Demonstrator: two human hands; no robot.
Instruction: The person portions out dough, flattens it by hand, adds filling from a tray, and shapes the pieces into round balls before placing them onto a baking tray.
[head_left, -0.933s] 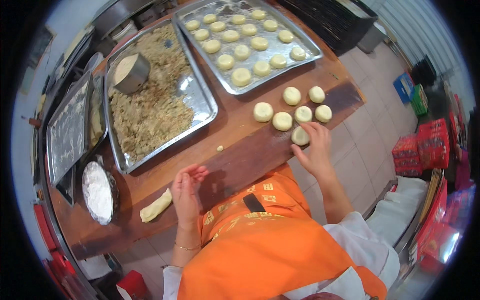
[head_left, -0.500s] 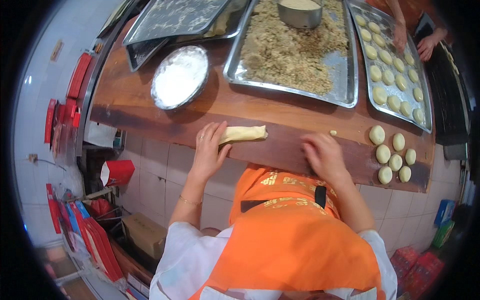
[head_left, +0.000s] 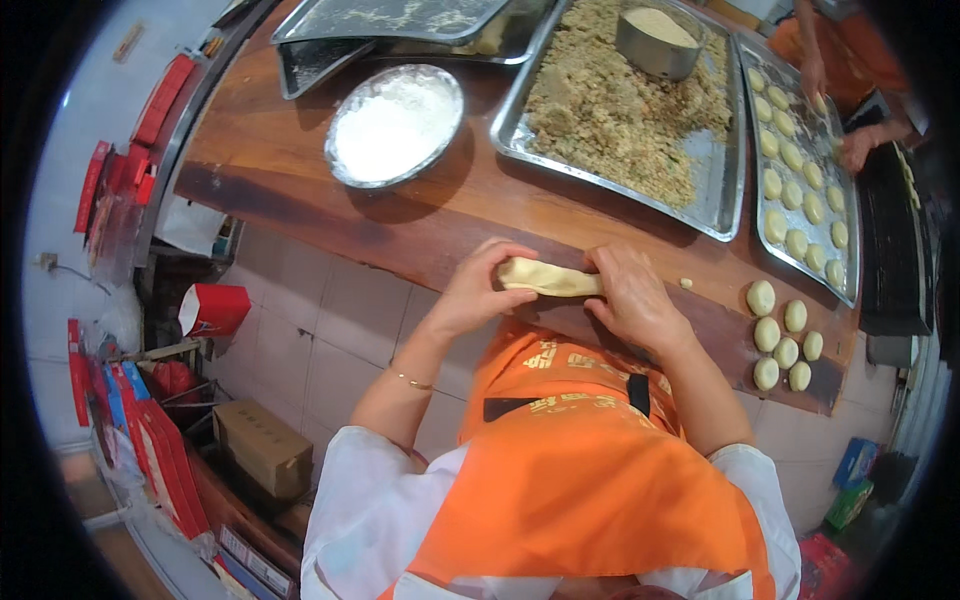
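A pale yellow dough roll [head_left: 550,279] lies near the front edge of the wooden table, between my two hands. My left hand [head_left: 480,288] is curled round its left end, thumb on the near side and fingers on the far side. At the other end, my right hand [head_left: 636,298] grips the roll, its fingers over the top and hiding that tip. A tiny scrap of dough [head_left: 686,283] sits just right of my right hand. Several round dough pieces [head_left: 766,334] are grouped at the table's right front corner.
A bowl of white flour [head_left: 398,128] stands at the left. Behind are a metal tray of crumbly filling [head_left: 610,110] with a round tin [head_left: 655,48] in it, and stacked trays [head_left: 390,18]. Another person's hand [head_left: 858,150] is at the tray of dough rounds [head_left: 797,210].
My right hand has moved left onto the dough roll's right end. My left hand now holds the left end. The view has shifted, and the roll appears further right.
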